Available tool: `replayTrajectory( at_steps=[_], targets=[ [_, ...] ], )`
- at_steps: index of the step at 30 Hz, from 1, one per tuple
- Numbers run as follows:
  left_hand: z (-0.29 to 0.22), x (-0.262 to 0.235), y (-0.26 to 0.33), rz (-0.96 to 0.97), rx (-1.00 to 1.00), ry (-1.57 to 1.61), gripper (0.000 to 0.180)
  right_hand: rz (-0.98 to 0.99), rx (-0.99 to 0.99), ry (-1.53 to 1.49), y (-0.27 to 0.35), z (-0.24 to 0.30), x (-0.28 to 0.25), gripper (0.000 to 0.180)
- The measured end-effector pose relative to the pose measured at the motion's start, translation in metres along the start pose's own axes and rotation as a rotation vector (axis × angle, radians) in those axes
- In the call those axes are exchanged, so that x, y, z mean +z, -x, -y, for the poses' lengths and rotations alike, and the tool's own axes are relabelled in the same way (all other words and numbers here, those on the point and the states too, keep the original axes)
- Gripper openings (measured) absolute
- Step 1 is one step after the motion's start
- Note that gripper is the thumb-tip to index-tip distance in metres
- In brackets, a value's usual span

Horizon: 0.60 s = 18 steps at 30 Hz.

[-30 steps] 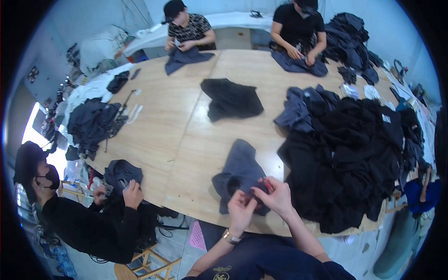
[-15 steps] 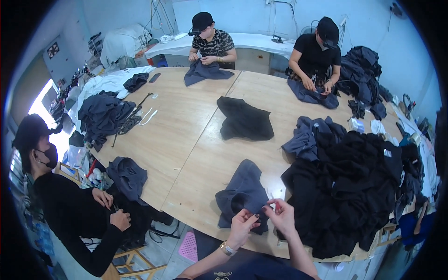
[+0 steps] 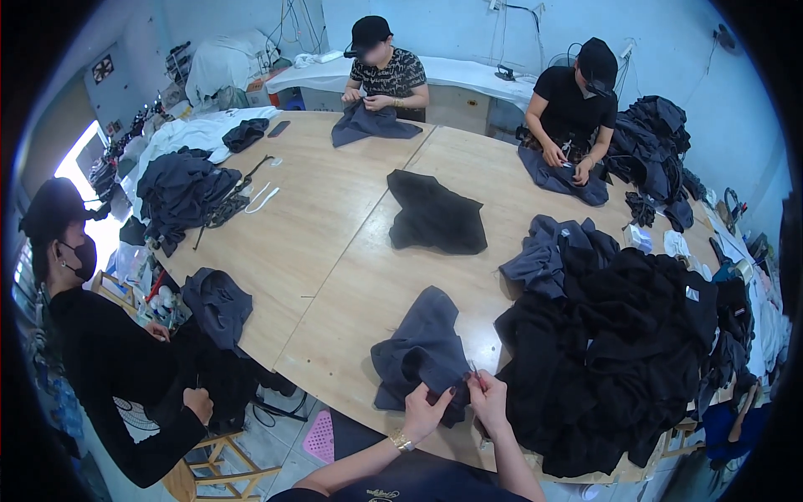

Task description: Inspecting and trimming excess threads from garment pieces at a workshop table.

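Just in front of me lies a dark grey-blue garment [image 3: 422,330] on the wooden table [image 3: 335,309]. My left hand [image 3: 427,413] pinches its near edge between thumb and fingers. Close beside it, my right hand [image 3: 488,403] is closed around a small pair of thread snips [image 3: 474,370]; their thin tips poke up past the fingers, and the palm hides most of the rest. The fingertips of both hands almost meet at the cloth's edge. What lies between them is too small to make out.
A large heap of black garments [image 3: 611,351] is right of my hands, with grey-blue cloth [image 3: 544,255] behind it. A black cloth piece [image 3: 437,213] lies mid-table. Co-workers sit at left [image 3: 109,360], far side [image 3: 385,79] and far right [image 3: 577,109]. Grey-blue piles [image 3: 184,188] stand at left.
Both hands have shifted slightly left and lower in view, and the garment's opening has folded down. The left co-worker's hands have moved apart. The view has turned a little.
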<state>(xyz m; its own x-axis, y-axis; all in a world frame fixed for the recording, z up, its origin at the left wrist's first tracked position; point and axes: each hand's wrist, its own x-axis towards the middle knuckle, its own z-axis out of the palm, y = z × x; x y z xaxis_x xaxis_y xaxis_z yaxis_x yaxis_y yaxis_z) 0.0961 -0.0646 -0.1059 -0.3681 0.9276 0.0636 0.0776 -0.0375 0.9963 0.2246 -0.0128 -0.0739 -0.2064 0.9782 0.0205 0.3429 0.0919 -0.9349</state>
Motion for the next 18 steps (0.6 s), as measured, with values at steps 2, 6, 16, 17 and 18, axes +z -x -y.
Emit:
replayTrajectory(
  at_steps=[2,6,16,17,18],
  targets=[
    [0.024,-0.006,-0.001,0.06,0.075,-0.227,0.025,-0.194,-0.064,0.089,-0.006,-0.022,0.005,0.018],
    [0.065,-0.011,0.0,0.129,0.412,-0.587,0.024,-0.277,-0.047,0.069,-0.005,-0.074,0.01,0.018],
    [0.066,-0.008,0.002,0.136,0.383,-0.706,0.019,-0.286,-0.052,-0.027,-0.005,-0.079,0.014,0.018],
    [0.066,-0.008,0.002,0.139,0.386,-0.717,0.019,-0.281,-0.062,-0.035,-0.003,-0.08,0.014,0.018],
    [0.068,-0.008,0.002,0.139,0.385,-0.739,0.019,-0.273,-0.059,-0.036,-0.003,-0.081,0.014,0.018]
  ],
)
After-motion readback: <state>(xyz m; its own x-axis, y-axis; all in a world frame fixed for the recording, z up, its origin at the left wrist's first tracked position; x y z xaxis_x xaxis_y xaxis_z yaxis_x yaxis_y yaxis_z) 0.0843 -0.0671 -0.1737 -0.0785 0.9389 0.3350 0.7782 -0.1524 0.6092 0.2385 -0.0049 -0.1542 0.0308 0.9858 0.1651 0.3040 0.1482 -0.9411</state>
